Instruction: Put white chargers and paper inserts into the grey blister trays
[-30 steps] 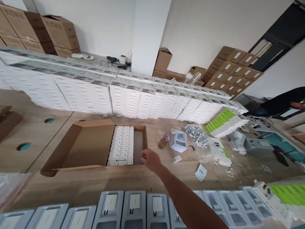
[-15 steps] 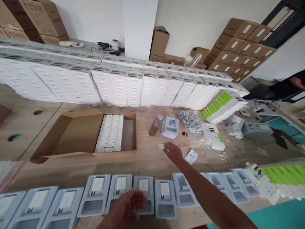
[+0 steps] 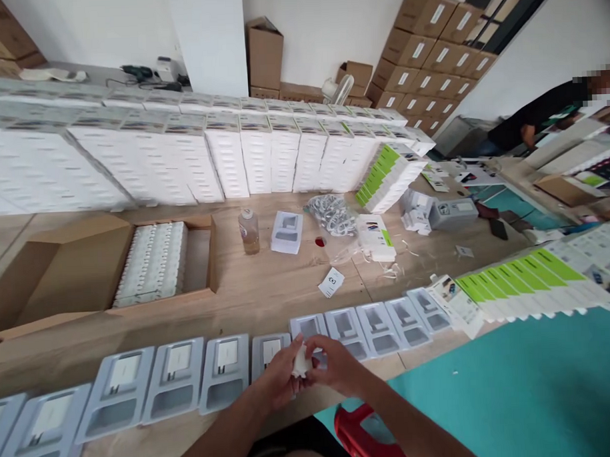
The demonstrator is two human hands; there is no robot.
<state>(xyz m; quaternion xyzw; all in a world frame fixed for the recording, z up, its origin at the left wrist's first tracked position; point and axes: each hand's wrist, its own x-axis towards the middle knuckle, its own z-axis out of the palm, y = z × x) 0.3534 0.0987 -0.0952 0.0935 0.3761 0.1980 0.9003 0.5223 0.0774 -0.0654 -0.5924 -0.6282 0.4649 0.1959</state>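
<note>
A small white charger [image 3: 302, 362] is held between my two hands, above the row of trays near the table's front edge. My left hand [image 3: 281, 374] grips it from the left with closed fingers. On the other side, my right hand [image 3: 334, 362] pinches it with bent fingers. Partly behind the hands lies a grey plastic tray [image 3: 308, 324]. To the left, several like trays each carry a white charger with two prongs, such as this tray [image 3: 223, 396]. Trays on the right, such as this one [image 3: 347, 333], show their bare moulded recesses.
An open carton [image 3: 213, 258] holds rows of white chargers. Behind it stand a bottle [image 3: 249, 232], a stack of tray inserts [image 3: 286, 232] and bagged cables [image 3: 332, 215]. White boxes [image 3: 227, 158] form a wall at the back. A person [image 3: 536, 117] is at the far right.
My right hand has come back from the middle of the table to meet my left hand over the trays. The view has swung to the right.
</note>
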